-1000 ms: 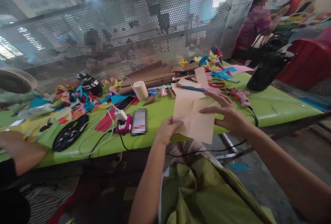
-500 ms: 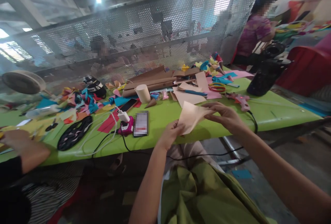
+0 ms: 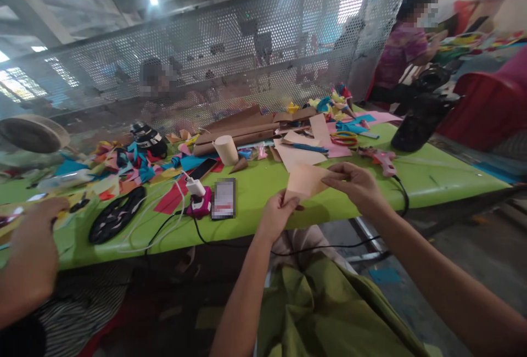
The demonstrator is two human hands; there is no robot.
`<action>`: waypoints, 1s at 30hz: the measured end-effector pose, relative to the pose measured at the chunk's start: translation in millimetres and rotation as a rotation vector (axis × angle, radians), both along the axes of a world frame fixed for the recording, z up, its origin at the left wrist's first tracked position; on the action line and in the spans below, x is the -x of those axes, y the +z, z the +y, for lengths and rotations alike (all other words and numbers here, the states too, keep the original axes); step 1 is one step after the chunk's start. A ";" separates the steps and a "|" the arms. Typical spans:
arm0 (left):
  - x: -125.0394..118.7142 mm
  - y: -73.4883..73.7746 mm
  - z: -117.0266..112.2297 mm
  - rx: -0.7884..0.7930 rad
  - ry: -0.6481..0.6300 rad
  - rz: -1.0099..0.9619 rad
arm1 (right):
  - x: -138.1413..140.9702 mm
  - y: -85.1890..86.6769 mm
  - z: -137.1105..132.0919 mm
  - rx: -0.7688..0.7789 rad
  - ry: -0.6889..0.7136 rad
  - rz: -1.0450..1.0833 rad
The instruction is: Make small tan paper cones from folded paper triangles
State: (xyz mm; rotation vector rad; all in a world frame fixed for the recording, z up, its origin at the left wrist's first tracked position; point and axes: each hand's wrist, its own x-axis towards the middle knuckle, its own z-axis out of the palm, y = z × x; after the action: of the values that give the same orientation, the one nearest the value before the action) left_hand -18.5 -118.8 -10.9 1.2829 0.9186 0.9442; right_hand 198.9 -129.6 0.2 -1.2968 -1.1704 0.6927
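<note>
Between my two hands a small sheet of cream paper (image 3: 307, 180) is held up above the front edge of the green table (image 3: 255, 195). My left hand (image 3: 280, 211) pinches its lower left corner between thumb and fingers. At the upper right edge, my right hand (image 3: 354, 184) grips the paper the same way. Past the sheet lie larger cream paper pieces (image 3: 296, 154) with a blue cutter (image 3: 309, 148) on top. A pink glue gun (image 3: 382, 160) rests to the right of my right hand, and scissors (image 3: 343, 138) with coloured handles lie behind it.
Left of my hands are a phone (image 3: 223, 199), a purple power adapter (image 3: 200, 203) with cables, a paper roll (image 3: 226, 150) and a black tray (image 3: 117, 214). A co-worker's hand (image 3: 37, 236) reaches in at far left. A black bottle (image 3: 415, 121) stands at right.
The cream paper has turned flatter and broader to view. My left hand has shifted slightly right, and my right hand slightly left. The co-worker's hand at left has moved.
</note>
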 end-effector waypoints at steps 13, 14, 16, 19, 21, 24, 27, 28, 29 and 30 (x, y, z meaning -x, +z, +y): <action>-11.8 -3.6 -3.0 0.056 0.133 -0.145 | 42.2 -15.3 -6.5 0.110 0.186 0.390; -12.1 -3.7 -3.9 0.047 0.127 -0.137 | 45.2 -16.7 -6.6 0.108 0.177 0.390; -11.8 -4.1 -5.0 0.030 0.119 -0.120 | 46.8 -17.8 -5.2 0.094 0.153 0.393; -9.5 -5.0 -4.5 0.021 0.126 -0.106 | 39.1 -15.6 -1.2 0.057 0.103 0.407; -7.7 -6.2 -3.5 0.024 0.130 -0.112 | 30.3 -13.0 0.9 0.024 0.064 0.415; -5.7 -8.3 -2.8 0.044 0.129 -0.135 | 18.3 -9.0 1.5 -0.024 0.016 0.417; -5.5 -9.8 -3.1 0.071 0.130 -0.148 | 12.9 -6.3 0.0 -0.049 0.004 0.418; -5.8 -10.1 -3.4 0.077 0.132 -0.151 | 12.9 -5.9 -0.6 -0.052 0.007 0.422; -6.4 -10.2 -3.5 0.080 0.135 -0.154 | 13.8 -5.7 -1.2 -0.051 0.013 0.425; -7.2 -10.1 -3.6 0.082 0.138 -0.159 | 15.5 -5.9 -1.7 -0.046 0.023 0.429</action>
State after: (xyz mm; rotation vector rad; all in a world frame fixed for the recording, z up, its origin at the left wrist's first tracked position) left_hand -11.3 -122.4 -21.0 1.0696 0.9197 1.0896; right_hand 183.4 -131.3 -5.7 -1.0316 -0.8454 0.9037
